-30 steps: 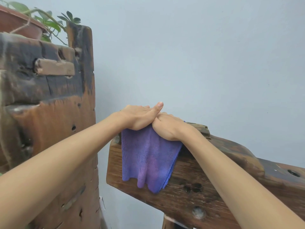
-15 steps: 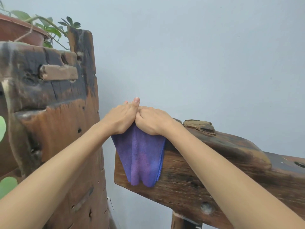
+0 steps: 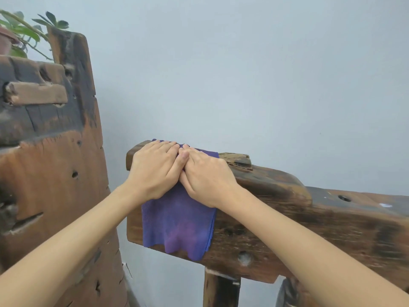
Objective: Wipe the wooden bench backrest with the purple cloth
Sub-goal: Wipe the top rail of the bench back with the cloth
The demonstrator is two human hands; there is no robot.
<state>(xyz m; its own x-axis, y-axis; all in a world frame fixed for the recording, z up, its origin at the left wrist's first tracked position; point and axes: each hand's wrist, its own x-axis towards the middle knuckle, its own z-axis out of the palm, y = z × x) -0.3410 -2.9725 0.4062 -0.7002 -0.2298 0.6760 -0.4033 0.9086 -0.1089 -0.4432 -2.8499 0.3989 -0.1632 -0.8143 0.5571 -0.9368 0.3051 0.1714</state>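
Head: purple cloth (image 3: 177,227) draped over backrest (image 3: 287,229)

L hand (image 3: 156,171) & R hand (image 3: 207,178) are pressing flat on folded purple cloth (image 3: 177,227) draping over dark weathered wooden bench backrest (image 3: 309,229).

A lived-in indoor corner, probably of a home, is suggested: a rustic wooden bench backrest (image 3: 309,218) is set against a plain pale wall (image 3: 243,74), beside a weathered timber stand (image 3: 55,173) (topped by a leafy plant (image 3: 26,29)).
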